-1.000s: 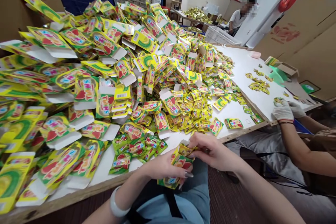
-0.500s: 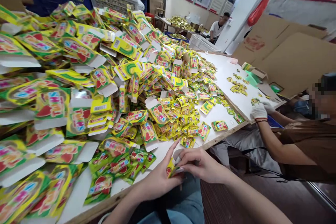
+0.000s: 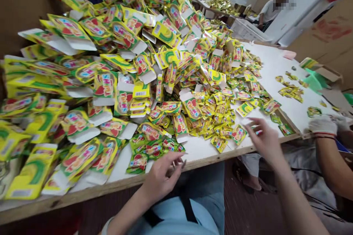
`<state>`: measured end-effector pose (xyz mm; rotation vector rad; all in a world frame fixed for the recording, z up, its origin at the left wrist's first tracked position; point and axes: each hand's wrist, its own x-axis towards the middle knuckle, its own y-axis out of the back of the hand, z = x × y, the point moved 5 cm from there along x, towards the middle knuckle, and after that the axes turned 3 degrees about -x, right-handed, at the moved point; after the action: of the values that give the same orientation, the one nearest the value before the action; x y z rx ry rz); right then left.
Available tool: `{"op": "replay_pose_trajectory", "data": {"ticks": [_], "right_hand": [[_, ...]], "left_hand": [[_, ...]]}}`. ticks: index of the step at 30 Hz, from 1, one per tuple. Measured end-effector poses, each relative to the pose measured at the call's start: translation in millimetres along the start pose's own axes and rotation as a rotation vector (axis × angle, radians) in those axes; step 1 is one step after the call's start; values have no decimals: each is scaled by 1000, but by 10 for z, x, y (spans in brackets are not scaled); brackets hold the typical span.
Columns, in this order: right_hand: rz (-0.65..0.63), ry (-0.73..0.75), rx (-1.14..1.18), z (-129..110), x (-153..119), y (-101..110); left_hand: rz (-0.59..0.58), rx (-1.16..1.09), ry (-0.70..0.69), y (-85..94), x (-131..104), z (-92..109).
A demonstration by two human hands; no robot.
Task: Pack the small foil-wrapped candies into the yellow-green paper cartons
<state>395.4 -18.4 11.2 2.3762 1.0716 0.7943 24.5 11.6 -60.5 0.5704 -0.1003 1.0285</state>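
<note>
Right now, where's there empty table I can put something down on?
Try the small white patch at the table's front edge, right of the left hand, between the green packets and the yellow packets. More white shows past the wooden strip. The left side is crowded: printed boxes are heaped there.

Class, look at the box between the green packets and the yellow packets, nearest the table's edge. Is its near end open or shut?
Open. The box has its white flap sticking out toward the table edge, not tucked in.
</note>
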Motion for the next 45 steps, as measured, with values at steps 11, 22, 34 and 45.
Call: {"op": "replay_pose_trajectory", "data": {"ticks": [11,22,34,45], "right_hand": [[-93,187,-405,-490,-343,-1349],[71,-213,325,-145,-413,-850],[-303,-440,760,21,-782,-1070],[-452,-442,936,-490,-1013,-1243]], "left_hand": [[36,684,-10,401,226,175],[-71,685,91,536,57,-31],[-230,793,-12,732,-42,-212],[-29,-470,543,160,363,123]]}}
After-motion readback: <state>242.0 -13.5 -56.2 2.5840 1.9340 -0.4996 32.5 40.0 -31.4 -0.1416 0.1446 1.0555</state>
